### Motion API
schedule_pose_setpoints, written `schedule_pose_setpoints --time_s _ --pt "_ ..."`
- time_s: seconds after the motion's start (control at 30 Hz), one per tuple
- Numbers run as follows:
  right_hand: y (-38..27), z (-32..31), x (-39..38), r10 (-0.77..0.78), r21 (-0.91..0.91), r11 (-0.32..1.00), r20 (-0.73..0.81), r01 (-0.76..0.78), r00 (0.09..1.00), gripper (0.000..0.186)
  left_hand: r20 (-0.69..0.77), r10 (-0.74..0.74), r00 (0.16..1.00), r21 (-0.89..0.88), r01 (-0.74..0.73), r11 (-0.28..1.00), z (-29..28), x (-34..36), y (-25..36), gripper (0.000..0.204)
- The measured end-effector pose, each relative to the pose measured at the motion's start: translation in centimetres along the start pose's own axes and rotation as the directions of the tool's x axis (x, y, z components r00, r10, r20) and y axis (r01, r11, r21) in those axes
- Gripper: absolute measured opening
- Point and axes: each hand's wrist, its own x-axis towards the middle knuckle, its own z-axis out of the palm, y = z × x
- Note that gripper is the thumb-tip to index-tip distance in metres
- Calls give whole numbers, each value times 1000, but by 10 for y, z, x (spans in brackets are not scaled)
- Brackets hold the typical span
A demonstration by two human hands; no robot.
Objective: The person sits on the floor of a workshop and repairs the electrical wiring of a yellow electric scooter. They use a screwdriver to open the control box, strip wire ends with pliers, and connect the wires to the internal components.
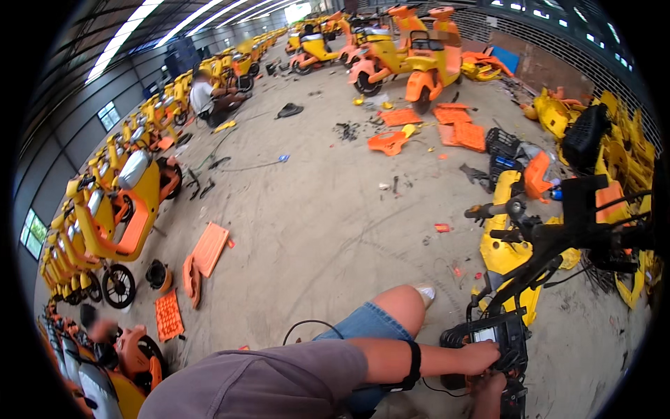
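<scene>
My left hand (pixel 480 355) has its fingers curled at the front of a black component housing (pixel 511 339) on a stripped scooter frame (pixel 513 272), just below a pale rectangular panel (pixel 483 335). My right hand (pixel 488 384) is closed beneath it, against the lower part of the same assembly; what either holds is too small or hidden to make out. A thin black cable (pixel 447 391) runs below my hands. The handlebar (pixel 499 209) rises at the right, with yellow plastic body panels (pixel 506 251) behind it.
Rows of yellow-orange scooters (pixel 118 216) line the left, more (pixel 377 59) stand at the back. Orange panels (pixel 209 248), a bucket (pixel 159 276) and scraps lie on the floor. Yellow shells (pixel 618 146) are piled right. A seated co-worker (pixel 206 98) is back left; another person (pixel 98 335) is lower left.
</scene>
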Motion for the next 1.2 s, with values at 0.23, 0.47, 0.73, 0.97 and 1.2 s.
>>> schedule_pose_setpoints --time_s 0.23,0.47,0.73,0.97,1.2 --pt "-4 47 -77 -114 -206 976 -228 66 967 16 -1 57 998 4 -57 998 -8 -5 -1 21" --pt "-5 28 -74 -57 -140 990 -153 36 987 24 -4 -31 1000 -25 31 999 -10 6 6 28" --pt "-3 36 -91 5 74 997 -26 -3 1000 16 -106 -30 994 -67 23 998 -28 14 5 30" --pt "25 26 -47 -51 74 996 119 42 992 22 -95 -89 992 -159 73 985 -25 3 3 33" --pt "7 2 -61 40 -68 998 347 -18 937 28 -93 16 996 -169 -32 985 -13 3 16 22"
